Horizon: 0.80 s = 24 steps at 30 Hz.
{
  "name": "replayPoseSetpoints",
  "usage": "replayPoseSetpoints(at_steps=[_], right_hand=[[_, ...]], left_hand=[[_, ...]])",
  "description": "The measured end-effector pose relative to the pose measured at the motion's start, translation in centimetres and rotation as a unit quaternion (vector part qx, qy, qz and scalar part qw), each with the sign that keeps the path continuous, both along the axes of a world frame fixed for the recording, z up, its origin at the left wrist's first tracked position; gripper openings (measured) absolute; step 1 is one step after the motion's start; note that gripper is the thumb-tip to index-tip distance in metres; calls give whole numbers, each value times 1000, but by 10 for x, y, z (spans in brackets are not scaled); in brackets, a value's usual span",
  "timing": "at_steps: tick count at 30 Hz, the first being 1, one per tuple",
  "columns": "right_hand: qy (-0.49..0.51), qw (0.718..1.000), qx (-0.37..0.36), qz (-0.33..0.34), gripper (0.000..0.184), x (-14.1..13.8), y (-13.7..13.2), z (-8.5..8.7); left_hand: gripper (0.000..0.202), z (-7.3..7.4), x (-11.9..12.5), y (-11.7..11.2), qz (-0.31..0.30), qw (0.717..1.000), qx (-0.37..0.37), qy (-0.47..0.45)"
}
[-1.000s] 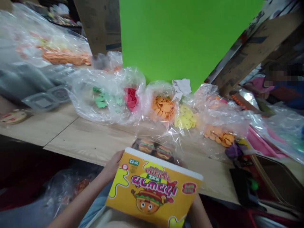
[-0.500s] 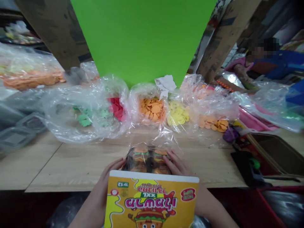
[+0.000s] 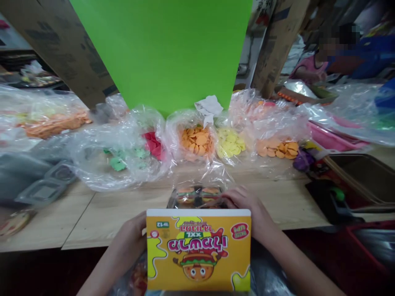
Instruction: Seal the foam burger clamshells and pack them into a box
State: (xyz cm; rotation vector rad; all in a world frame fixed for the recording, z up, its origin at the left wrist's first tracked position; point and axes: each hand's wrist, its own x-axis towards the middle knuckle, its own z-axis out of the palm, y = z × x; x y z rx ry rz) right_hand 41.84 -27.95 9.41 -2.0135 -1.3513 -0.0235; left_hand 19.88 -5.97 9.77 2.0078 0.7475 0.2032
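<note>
Though half hidden — cellophane-wrapped burger candies (image 3: 197,196)

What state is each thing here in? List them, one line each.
yellow burger-candy box, held upright, printed face toward the person
wrapped burger candies, sealed in clear plastic, behind the box
left hand, gripping the box's left edge
right hand, resting on the wrapped burger candies
clear plastic bag of orange discs, open, discs heaped inside
crumpled white paper, lying on the bag's rim
</note>
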Motion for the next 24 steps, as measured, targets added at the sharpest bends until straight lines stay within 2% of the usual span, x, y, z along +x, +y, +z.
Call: replayPoseSetpoints(at_steps=[2,4,7,10,11,12,13,14,15,18,20,22,24], right_hand=[[-20,1000,-9,-22,19,15,10,-3],[-12,999,-24,-43,20,31,20,-2],[30,996,-5,-79,19,39,18,21],[-40,976,122,-173,22,6,-10,59],[-72,973,144,-165,21,-13,-19,68],[-92,984,127,-90,22,-33,-26,73],[-134,979,152,-13,23,-52,-29,74],[-156,982,101,43,26,-68,-28,69],[-167,983,40,61,30,-80,-24,60],[-178,977,-117,30,39,-92,-2,23],[-165,974,-154,17,39,-89,11,5],[-135,978,-160,-2,33,-83,21,0],[-110,980,-150,-68,31,-76,32,4]], left_hand=[[22,2,7,6,6,1000,17,-16],[19,-1,21,12,40,998,34,-44],[24,-9,43,17,48,994,58,-80],[25,-15,52,17,46,992,61,-99],[25,-16,52,17,53,992,52,-105],[25,-16,50,17,60,991,37,-113],[26,-16,49,17,63,991,18,-119],[26,-15,48,18,60,990,-3,-125],[26,-13,47,19,53,990,-19,-130],[26,-9,52,25,43,990,-6,-135],[25,-6,57,29,44,989,54,-127],[23,-3,60,29,36,983,132,-123],[18,-2,61,25,17,968,209,-139]])
